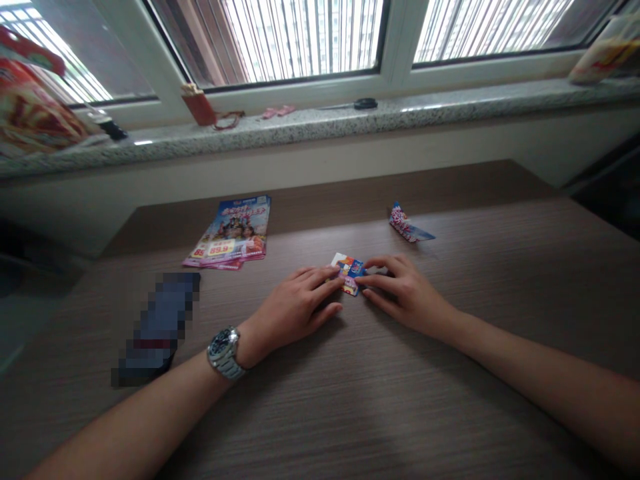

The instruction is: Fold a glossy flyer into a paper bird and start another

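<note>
A small folded piece of colourful printed paper (350,269) lies flat on the table before me, with white, blue, orange and pink patches. My left hand (303,300), its fingers stretched out and a little apart, rests its fingertips on the paper's left side. At the right edge, the spread fingertips of my right hand (400,288) touch the same piece. Neither hand lifts it off the tabletop. Farther back on the right stands another folded paper piece (404,225), bent at an angle, with a printed blue and pink pattern.
A stack of printed flyers (235,230) lies at the back left of the brown table (320,413). Nearer me is a pixelated dark object (160,327). Along the granite windowsill (300,127) are a red pouch (199,107), a black-handled item (365,104) and food packages (35,107).
</note>
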Available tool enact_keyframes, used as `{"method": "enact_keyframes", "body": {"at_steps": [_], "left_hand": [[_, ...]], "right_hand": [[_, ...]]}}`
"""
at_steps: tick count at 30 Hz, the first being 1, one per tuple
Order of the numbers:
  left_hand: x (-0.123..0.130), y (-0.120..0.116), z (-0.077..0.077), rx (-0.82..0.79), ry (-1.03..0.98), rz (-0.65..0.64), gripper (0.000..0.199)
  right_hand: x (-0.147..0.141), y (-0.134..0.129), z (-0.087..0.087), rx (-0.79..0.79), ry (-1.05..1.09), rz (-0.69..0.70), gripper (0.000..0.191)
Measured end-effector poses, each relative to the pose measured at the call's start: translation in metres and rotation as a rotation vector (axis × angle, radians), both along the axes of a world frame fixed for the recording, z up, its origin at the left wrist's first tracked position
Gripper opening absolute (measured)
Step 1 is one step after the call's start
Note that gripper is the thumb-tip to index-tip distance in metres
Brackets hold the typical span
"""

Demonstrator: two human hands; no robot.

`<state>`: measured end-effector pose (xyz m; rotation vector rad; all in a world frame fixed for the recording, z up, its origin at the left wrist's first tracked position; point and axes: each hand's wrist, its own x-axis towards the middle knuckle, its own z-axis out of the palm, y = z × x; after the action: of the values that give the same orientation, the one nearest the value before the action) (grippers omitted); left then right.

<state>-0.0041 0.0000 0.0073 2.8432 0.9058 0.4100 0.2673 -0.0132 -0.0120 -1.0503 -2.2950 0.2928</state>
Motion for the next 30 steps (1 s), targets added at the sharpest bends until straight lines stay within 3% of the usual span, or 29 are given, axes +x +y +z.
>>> {"method": "enact_keyframes", "body": {"at_steps": [12, 25, 30], "left_hand": [[0.0015, 0.0005, 0.0001, -0.035, -0.07, -0.054, 0.034], [0.0023, 0.0012, 0.0022, -0.022, -0.14, -0.066, 0.024], [0.0028, -0.0001, 0.0019, -0.021, -0.154, -0.09, 0.023]], "right_hand": [[-0.0004, -0.0015, 0.0008, -0.025, -0.007, 0.177, 0.035], [0.0001, -0.0028, 0.0016, -0.032, -0.051, 0.228, 0.038], [0.0004, -0.003, 0.0034, -0.005, -0.041, 0.223, 0.025]]}}
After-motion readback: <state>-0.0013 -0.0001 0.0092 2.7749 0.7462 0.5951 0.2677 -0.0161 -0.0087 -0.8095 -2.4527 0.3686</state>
